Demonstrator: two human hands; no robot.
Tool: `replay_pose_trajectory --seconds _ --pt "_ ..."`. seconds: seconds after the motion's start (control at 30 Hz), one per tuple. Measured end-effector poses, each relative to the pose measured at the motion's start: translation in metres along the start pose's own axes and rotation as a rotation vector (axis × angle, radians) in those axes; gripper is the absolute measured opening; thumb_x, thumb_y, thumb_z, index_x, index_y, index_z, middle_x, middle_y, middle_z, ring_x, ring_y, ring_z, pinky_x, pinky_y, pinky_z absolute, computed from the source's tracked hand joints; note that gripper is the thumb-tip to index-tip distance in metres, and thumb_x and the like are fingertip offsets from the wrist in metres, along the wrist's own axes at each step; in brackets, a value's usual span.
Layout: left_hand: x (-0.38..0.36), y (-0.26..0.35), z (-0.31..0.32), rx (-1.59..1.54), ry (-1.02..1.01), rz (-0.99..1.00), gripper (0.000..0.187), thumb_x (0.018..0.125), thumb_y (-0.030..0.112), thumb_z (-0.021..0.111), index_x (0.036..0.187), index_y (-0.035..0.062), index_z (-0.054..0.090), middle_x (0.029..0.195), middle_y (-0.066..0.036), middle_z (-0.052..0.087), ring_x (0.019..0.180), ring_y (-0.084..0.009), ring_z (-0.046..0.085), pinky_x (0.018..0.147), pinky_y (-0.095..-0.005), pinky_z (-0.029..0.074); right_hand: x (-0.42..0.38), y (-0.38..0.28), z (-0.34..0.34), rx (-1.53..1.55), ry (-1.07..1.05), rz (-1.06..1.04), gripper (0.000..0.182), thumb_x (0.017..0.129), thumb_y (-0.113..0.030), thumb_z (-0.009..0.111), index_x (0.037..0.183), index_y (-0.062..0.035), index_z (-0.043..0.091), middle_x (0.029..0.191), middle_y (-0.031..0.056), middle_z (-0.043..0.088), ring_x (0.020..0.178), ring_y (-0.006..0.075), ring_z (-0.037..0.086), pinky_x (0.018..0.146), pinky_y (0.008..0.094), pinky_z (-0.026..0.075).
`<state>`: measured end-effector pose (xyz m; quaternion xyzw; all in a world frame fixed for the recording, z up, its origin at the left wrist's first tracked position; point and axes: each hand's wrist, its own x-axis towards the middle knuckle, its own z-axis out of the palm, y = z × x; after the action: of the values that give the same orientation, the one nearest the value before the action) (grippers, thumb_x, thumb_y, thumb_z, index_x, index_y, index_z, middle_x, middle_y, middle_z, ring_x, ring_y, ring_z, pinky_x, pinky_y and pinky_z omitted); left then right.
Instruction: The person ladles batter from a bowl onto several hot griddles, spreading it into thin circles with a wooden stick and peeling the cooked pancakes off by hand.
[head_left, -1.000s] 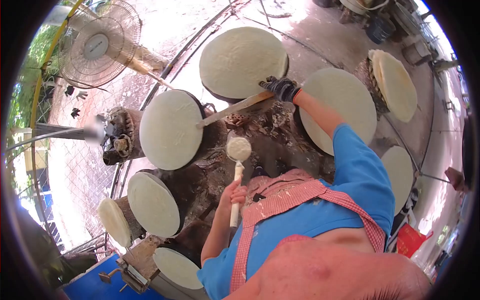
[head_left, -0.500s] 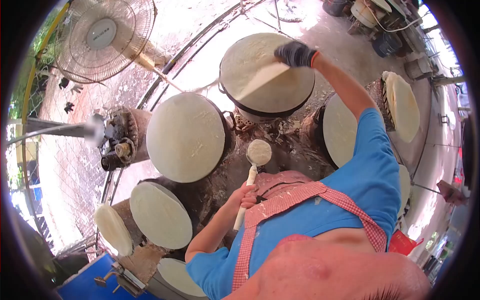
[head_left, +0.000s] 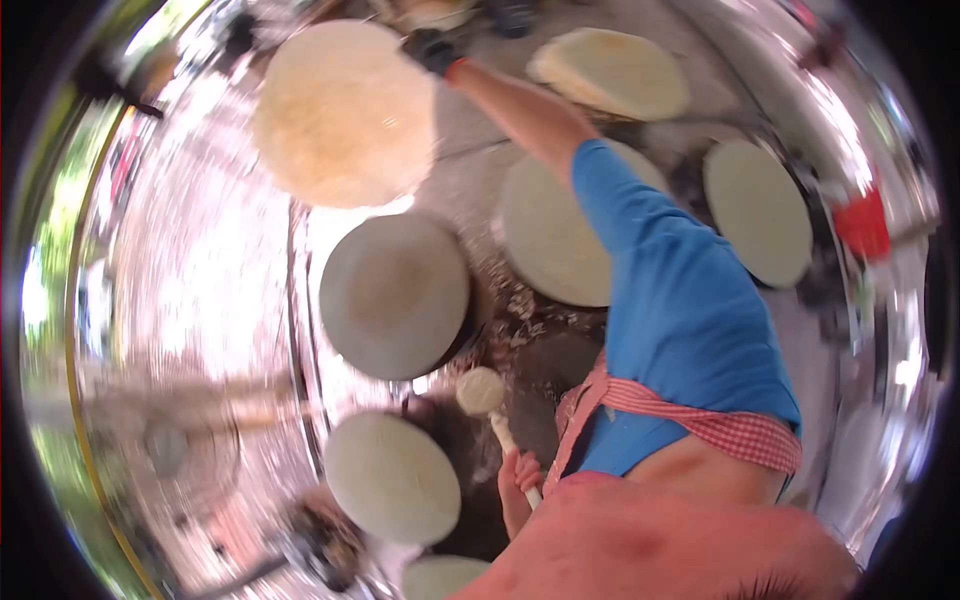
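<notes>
A large round, thin flatbread (head_left: 345,115), browned in its lower half, hangs raised at the upper left. My right hand (head_left: 434,50), in a dark glove with an orange cuff, is closed on its right upper edge. Below the flatbread lies a bare round griddle (head_left: 395,295) with a brownish middle. My left hand (head_left: 520,472) is wrapped round the pale handle of a ladle (head_left: 481,391), whose round head holds pale batter near the griddle's lower right edge.
Pale batter covers other round griddles at the lower left (head_left: 392,478), centre (head_left: 555,230) and right (head_left: 758,213). A pale folded stack (head_left: 610,73) sits at the top. The fan (head_left: 166,448) is blurred at the left. Something red (head_left: 862,225) shows at the right.
The view has turned to the right. My right hand has lifted the flatbread off its griddle and moved it up and away, leaving that surface bare. The ladle stays in my left hand.
</notes>
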<state>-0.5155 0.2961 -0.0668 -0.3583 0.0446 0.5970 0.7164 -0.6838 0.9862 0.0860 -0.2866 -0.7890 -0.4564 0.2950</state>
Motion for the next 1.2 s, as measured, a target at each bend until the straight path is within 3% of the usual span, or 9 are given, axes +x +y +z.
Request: replay_pose_trajectory --seconds 0.07,0.4,0.43,0.47,0.5,0.73,0.9,0.97,1.2 --pt "0.023 -0.012 0.023 -0.005 0.043 -0.057 0.036 0.088 0.029 0.042 0.059 0.011 0.032 0.047 0.003 0.026 0.036 -0.007 0.027 0.032 -0.0199 0.024 -0.039 0.077 0.0 0.991 -0.183 0.875 0.02 0.079 -0.019 0.047 0.071 -0.0069 0.06 0.06 0.0079 0.057 0.056 0.0167 0.055 0.047 0.0311 0.044" --pt "0.11 -0.113 0.137 -0.2 -0.135 0.115 0.018 0.09 0.025 0.036 0.098 0.0096 0.033 0.053 0.001 0.028 0.039 -0.0075 0.031 0.035 -0.0204 0.03 -0.362 0.338 0.133 1.305 -0.255 1.803 0.036 0.081 -0.038 0.045 0.094 -0.0072 0.059 0.09 0.0142 0.061 0.075 0.03 0.057 0.063 0.0449 0.04" --pt "0.112 -0.115 0.141 -0.187 -0.136 0.14 0.021 0.09 0.024 0.035 0.105 0.0091 0.033 0.054 0.001 0.029 0.039 -0.0075 0.031 0.035 -0.0203 0.031 -0.44 0.336 0.212 1.42 -0.034 1.881 0.019 0.079 -0.026 0.052 0.074 -0.0083 0.057 0.056 0.0048 0.051 0.044 0.018 0.045 0.04 0.0364 0.032" --pt "0.118 -0.119 0.145 -0.201 -0.149 0.157 0.026 0.091 0.024 0.035 0.112 0.0087 0.034 0.055 0.001 0.029 0.04 -0.0075 0.032 0.035 -0.0203 0.031 -0.483 0.32 0.279 1.827 -0.417 2.352 0.052 0.082 -0.044 0.043 0.127 -0.02 0.034 0.138 0.0034 0.021 0.121 0.026 0.028 0.09 0.0418 0.029" --pt "0.117 -0.122 0.148 -0.207 -0.152 0.185 0.032 0.091 0.023 0.034 0.119 0.0082 0.035 0.056 0.0 0.03 0.04 -0.0076 0.032 0.035 -0.0202 0.031 -0.497 0.32 0.282 1.834 -0.437 2.353 0.052 0.082 -0.044 0.043 0.127 -0.02 0.034 0.138 0.0034 0.021 0.121 0.026 0.028 0.09 0.0418 0.029" --pt "0.124 -0.138 0.14 -0.264 -0.196 0.322 0.037 0.091 0.023 0.032 0.127 0.0121 0.034 0.058 -0.001 0.031 0.04 -0.0077 0.032 0.034 -0.0199 0.031 -0.502 0.307 0.204 0.473 -0.816 1.86 0.027 0.08 -0.028 0.044 0.085 -0.0083 0.061 0.094 0.0102 0.061 0.087 0.024 0.059 0.068 0.0383 0.045" --pt "0.113 -0.13 0.08 -0.146 -0.323 0.37 0.036 0.091 0.023 0.033 0.126 0.0215 0.036 0.057 -0.002 0.032 0.037 -0.0078 0.03 0.032 -0.0196 0.03 -0.495 0.299 0.178 0.132 -0.319 0.354 0.041 0.082 -0.043 0.04 0.102 -0.0117 0.056 0.098 0.0129 0.058 0.091 0.0294 0.054 0.074 0.037 0.044" --pt "0.108 -0.13 0.043 -0.067 -0.325 0.455 0.035 0.09 0.024 0.034 0.125 0.025 0.038 0.056 -0.002 0.033 0.035 -0.0072 0.028 0.03 -0.0196 0.028 -0.381 0.236 0.091 0.658 -0.561 0.951 0.063 0.077 -0.057 0.044 0.107 -0.0024 0.052 0.102 0.0163 0.056 0.089 0.0314 0.054 0.075 0.0352 0.044" --pt "0.069 -0.245 -0.025 -0.462 -0.449 0.875 0.022 0.087 0.017 0.044 0.108 0.0222 0.049 0.05 0.0 0.032 0.033 -0.0043 0.026 0.025 -0.0164 0.022 -0.345 -0.08 -0.107 1.888 -1.093 -0.008 0.031 0.08 -0.026 0.055 0.099 -0.0009 0.056 0.091 0.0109 0.06 0.086 0.0191 0.054 0.078 0.03 0.04"
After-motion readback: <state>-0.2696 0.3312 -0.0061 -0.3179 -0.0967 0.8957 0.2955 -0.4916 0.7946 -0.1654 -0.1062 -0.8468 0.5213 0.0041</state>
